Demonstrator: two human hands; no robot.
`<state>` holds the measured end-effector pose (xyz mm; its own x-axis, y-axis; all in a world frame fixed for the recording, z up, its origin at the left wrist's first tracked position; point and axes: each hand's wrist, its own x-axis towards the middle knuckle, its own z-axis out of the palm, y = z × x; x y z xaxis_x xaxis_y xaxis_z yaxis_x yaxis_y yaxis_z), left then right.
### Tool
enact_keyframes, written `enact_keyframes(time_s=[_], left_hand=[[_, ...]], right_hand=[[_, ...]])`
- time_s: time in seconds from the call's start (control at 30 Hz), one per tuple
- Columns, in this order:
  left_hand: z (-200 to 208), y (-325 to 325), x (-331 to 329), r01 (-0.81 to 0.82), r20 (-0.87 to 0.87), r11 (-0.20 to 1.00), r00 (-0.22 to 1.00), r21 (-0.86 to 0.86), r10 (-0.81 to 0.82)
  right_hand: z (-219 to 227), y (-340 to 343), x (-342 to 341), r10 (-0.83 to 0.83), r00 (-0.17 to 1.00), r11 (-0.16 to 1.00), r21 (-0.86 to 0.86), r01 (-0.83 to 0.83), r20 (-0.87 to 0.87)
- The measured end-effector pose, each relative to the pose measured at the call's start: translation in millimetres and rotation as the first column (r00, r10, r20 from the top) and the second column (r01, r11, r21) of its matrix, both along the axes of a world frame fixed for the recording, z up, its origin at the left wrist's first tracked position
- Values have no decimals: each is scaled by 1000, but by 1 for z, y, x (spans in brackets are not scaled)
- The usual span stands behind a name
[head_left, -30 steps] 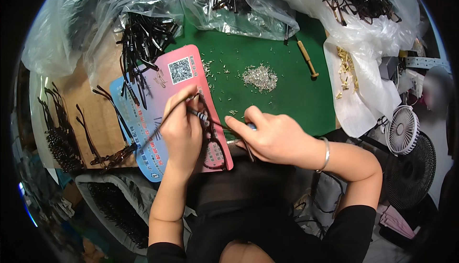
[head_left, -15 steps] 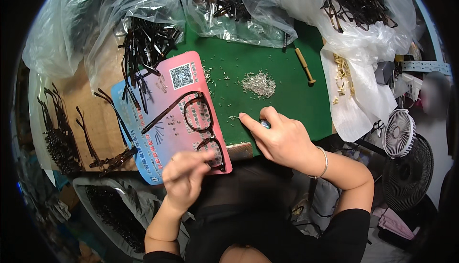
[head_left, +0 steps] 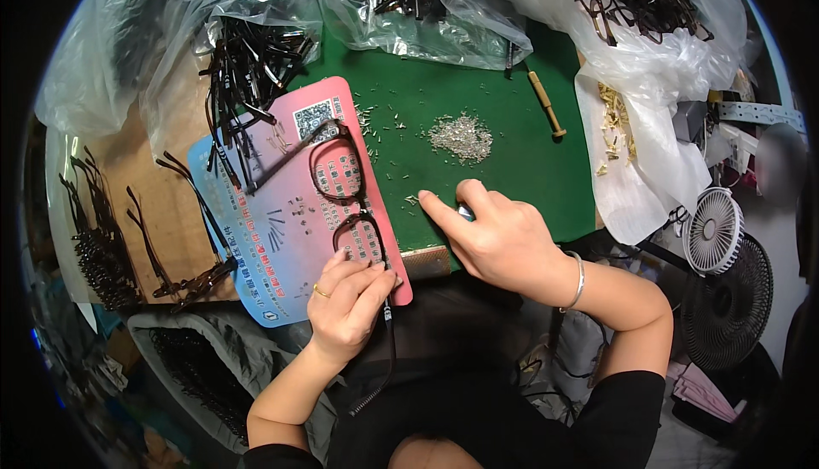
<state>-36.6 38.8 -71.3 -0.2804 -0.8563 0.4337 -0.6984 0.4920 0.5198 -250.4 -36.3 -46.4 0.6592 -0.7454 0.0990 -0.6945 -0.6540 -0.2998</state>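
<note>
Over the lower edge of a pink and blue mat [head_left: 299, 213], my left hand [head_left: 345, 307] pinches the near end of a dark eyeglass frame [head_left: 365, 198]. One temple of the frame stretches to the far left. A second dark temple [head_left: 390, 341] runs down from under my left fingers, past the table edge. My right hand [head_left: 503, 234] is curled round a tool whose blue-silver end [head_left: 465, 211] peeks out; the rest is hidden. The right index fingertip touches the green mat [head_left: 512, 119] beside a few tiny screws [head_left: 411, 200]. A heap of small silver screws [head_left: 461, 138] lies farther off.
A brass-coloured rod tool [head_left: 547, 104] lies at the right of the green mat. Loose temples [head_left: 247, 68] spill from a plastic bag at the back left. Assembled dark glasses [head_left: 102, 256] stand at the left. Gold-coloured parts [head_left: 612, 128] rest on white wrapping; fans [head_left: 714, 234] stand at right.
My left hand has come down onto the frame's near end, and a second temple now shows below it. The frame has shifted slightly left. My right hand stays by the tiny screws.
</note>
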Motion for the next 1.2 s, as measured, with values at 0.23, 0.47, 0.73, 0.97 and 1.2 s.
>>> enact_keyframes(time_s=[0.23, 0.47, 0.73, 0.97, 1.2], left_hand=[[-6, -1, 1, 3, -133, 996, 991, 94, 10], [-6, -6, 6, 36, -84, 996, 996, 86, -28], [0, -9, 5, 53, -82, 993, 996, 106, -44], [-3, -6, 5, 36, -114, 994, 993, 107, -24], [-4, -7, 6, 42, -121, 993, 992, 111, -28]], right_hand=[[1, 0, 2, -5, 999, 1000, -13, 4, -45], [2, -5, -2, 42, 990, 977, 201, -68, 132], [6, 17, 7, 87, 946, 885, 412, -217, 311], [7, 15, 7, 131, 947, 879, 408, -248, 293], [5, 15, 7, 115, 941, 873, 420, -248, 318]])
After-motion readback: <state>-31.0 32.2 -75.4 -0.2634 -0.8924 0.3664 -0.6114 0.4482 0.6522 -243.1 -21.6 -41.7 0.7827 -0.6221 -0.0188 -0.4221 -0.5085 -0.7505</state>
